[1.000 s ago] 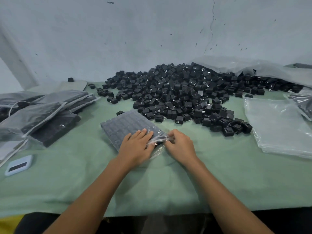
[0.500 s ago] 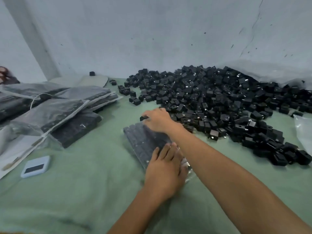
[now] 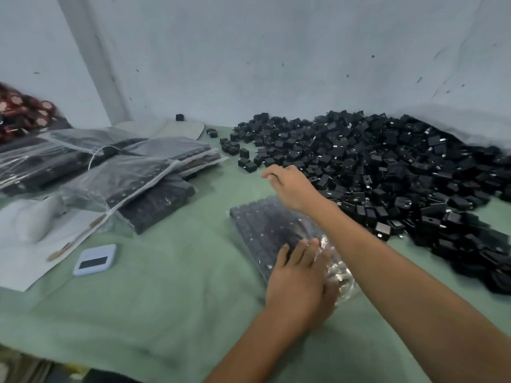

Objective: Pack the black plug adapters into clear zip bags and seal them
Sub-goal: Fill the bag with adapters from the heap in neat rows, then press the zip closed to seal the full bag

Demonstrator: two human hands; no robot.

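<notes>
Pale grey wall behind, scuffed, with a vertical post at upper left of the frame. A green cloth covers the counter [image 3: 154,299].

Big heap of loose black plug adapters [image 3: 392,172] fills the right half of the frame, from the wall down to the right edge. A few strays sit apart at its left fringe.

Centre frame: a clear zip bag [image 3: 265,230] lies flat on the cloth, filled with adapters in neat rows. Its mouth end is crumpled at the lower right, under the hands.

Left hand [image 3: 298,286] lies palm down on the near end of the bag, fingers straight and together, pressing the plastic flat; grip not closed round anything. A ring shows on one finger.

Right hand [image 3: 290,186] is above the far end of the bag, arm crossing over the mouth end. Fingers point left toward the frame's centre, loosely bent; nothing visibly held. Contact with the bag cannot be told; the hand is motion-blurred.

Left of the frame: a pile of filled bags [image 3: 124,172] overlapping one another. Below them, flat empty bags [image 3: 33,252] at the left edge. A small pale blue device [image 3: 94,260] with a dark screen lies on the cloth just right of those. A patterned dark red cloth [image 3: 22,111] sits at the far left edge.
</notes>
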